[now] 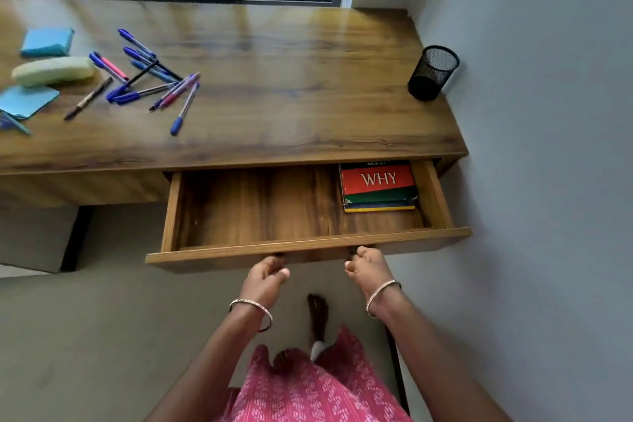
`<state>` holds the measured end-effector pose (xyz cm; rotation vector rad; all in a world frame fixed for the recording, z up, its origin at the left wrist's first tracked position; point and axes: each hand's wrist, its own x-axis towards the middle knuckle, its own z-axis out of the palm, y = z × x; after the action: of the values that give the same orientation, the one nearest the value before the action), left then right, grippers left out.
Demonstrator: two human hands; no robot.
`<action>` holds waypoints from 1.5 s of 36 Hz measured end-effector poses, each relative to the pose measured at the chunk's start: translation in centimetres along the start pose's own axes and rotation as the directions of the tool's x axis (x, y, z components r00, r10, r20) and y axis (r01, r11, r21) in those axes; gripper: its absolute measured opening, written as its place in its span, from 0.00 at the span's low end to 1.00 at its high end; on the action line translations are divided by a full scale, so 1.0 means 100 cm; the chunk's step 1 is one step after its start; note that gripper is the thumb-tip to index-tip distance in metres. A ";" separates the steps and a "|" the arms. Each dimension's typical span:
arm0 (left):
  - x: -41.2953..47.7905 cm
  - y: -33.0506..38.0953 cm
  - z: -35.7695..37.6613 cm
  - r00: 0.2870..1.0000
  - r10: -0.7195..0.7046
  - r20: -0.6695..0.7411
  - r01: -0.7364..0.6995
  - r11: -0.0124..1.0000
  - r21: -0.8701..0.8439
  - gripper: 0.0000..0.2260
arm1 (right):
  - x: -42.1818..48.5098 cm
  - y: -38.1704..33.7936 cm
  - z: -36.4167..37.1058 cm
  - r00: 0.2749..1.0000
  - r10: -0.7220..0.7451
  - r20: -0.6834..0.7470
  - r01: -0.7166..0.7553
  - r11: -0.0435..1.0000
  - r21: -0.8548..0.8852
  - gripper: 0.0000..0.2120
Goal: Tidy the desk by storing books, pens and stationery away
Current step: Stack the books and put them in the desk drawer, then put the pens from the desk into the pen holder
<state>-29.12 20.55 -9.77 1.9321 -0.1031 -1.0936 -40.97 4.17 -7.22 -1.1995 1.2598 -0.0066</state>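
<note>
Head view: drawer (260, 205) open below bench (291, 86) front edge, left hand (268, 273) and right hand (366, 265) curled under its front, books (378, 187) stowed right, pens (150, 79) loose at bench left, holder (433, 73) at right edge.

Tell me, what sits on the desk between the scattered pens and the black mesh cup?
Nothing: the head view shows bare desk between the pens and the black mesh pen cup.
</note>
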 end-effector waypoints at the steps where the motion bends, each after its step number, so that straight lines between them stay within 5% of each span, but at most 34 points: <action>1: 0.004 0.004 0.000 1.000 -0.007 -0.006 0.007 1.000 -0.011 0.15 | 0.005 -0.003 0.001 1.000 0.005 0.009 -0.005 1.000 -0.011 0.20; 13: 0.053 0.060 0.013 0.996 -0.032 -0.078 0.016 0.979 -0.203 0.25 | 0.072 -0.055 0.002 0.996 -0.043 0.079 0.051 0.994 -0.097 0.10; 16: 0.067 0.074 0.013 0.995 -0.037 -0.089 0.016 0.974 -0.226 0.27 | 0.084 -0.070 0.002 0.994 -0.048 0.103 0.056 0.995 -0.077 0.26; 23: 0.091 0.097 0.012 0.991 -0.011 -0.134 -0.020 0.973 -0.228 0.27 | 0.122 -0.091 0.001 0.988 -0.035 0.150 0.051 0.993 -0.103 0.13; 27: 0.101 0.106 0.012 0.986 0.020 -0.164 -0.055 0.976 -0.212 0.27 | 0.125 -0.111 0.001 0.989 -0.060 0.134 0.078 0.987 -0.137 0.30; 37: 0.110 0.120 0.019 0.976 -0.043 -0.214 0.005 0.985 -0.175 0.26 | 0.126 -0.130 -0.008 0.987 -0.036 0.159 0.058 0.988 -0.140 0.30; 44: 0.102 0.165 0.030 0.978 0.145 -0.148 -0.143 0.989 0.027 0.10 | 0.115 -0.164 -0.047 0.956 -0.167 0.241 0.202 0.971 -0.127 0.06; 49: 0.107 0.223 0.053 0.952 0.296 -0.071 -0.295 0.955 0.032 0.09 | 0.116 -0.204 -0.091 0.918 -0.377 -0.127 0.378 0.926 -0.011 0.06; 54: 0.134 0.277 0.081 0.909 0.416 0.022 -0.415 0.904 0.101 0.05 | 0.141 -0.234 -0.135 0.767 -0.393 -0.506 0.414 0.907 -0.077 0.03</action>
<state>-17.77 -7.53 -0.12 1.8838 -0.5574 -0.8115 -31.59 -23.67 0.97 -1.4726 1.4163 -0.7149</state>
